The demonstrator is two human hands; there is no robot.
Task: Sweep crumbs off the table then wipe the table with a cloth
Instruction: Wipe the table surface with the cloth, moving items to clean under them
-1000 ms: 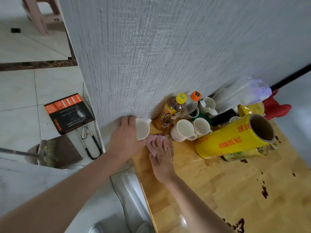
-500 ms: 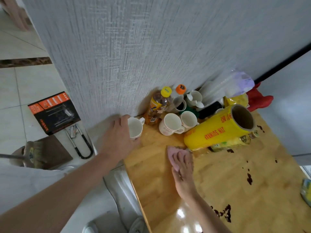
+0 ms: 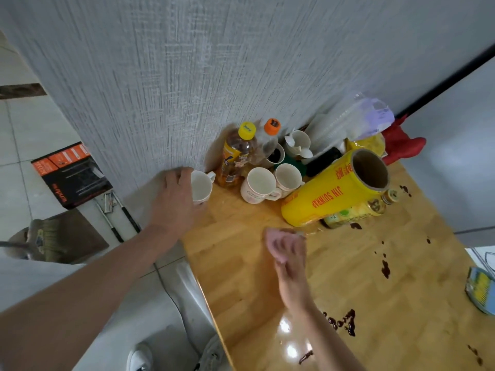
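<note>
Head view: right hand (image 3: 288,261) presses pink cloth (image 3: 276,243) flat on wooden table (image 3: 241,263), fingers straight; cloth's long axis runs toward the yellow roll (image 3: 334,191), which lies on its side, open end up-right. Left hand (image 3: 176,199) grips empty white mug (image 3: 202,186) at table corner. Two more mugs (image 3: 258,184) look empty.

Yellow cling-wrap roll (image 3: 332,194) lying on the counter (image 3: 348,277): red print reads "JIN SUNWRAP", seen upside down, with red Chinese characters near its open end, too blurred to read. Black-and-orange box (image 3: 71,175) on the floor: white lettering, unreadable. Mug (image 3: 257,186) and bottle (image 3: 235,156) labels: small print, illegible.
</note>
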